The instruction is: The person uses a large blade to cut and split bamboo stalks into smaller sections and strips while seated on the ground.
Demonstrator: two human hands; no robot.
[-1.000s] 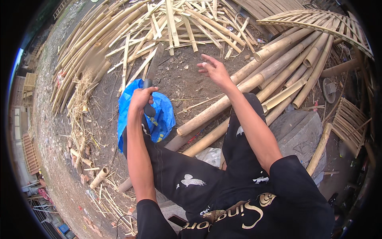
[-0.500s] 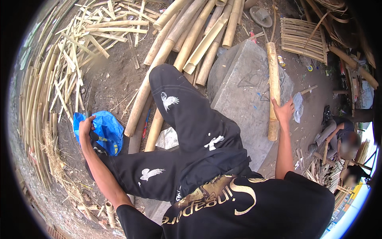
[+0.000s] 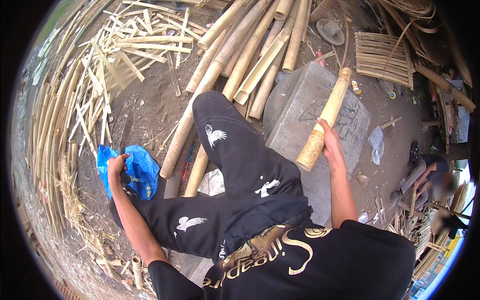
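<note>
My right hand (image 3: 327, 137) is wrapped round a short, thick bamboo section (image 3: 334, 102), held slanting over a grey concrete block (image 3: 295, 107). The section's lower end tilts toward my body. At the left, my left hand (image 3: 118, 164) grips the dark handle of a machete (image 3: 125, 131). Its long, narrow blade points away from me and blends into the brown soil. Right beside that hand, a blue plastic bag (image 3: 142, 172) lies by my lower leg.
Long bamboo poles (image 3: 215, 75) run outward from beside my knee, one split open. Split bamboo strips (image 3: 95, 75) lie heaped at the far left. A slatted bamboo panel (image 3: 384, 57) rests at the far right. Another person (image 3: 425, 177) sits at the right.
My right hand has closed round the bamboo section and moved left with it, tilting its near end left over the block. My left hand has shifted slightly right and nearer with the machete.
</note>
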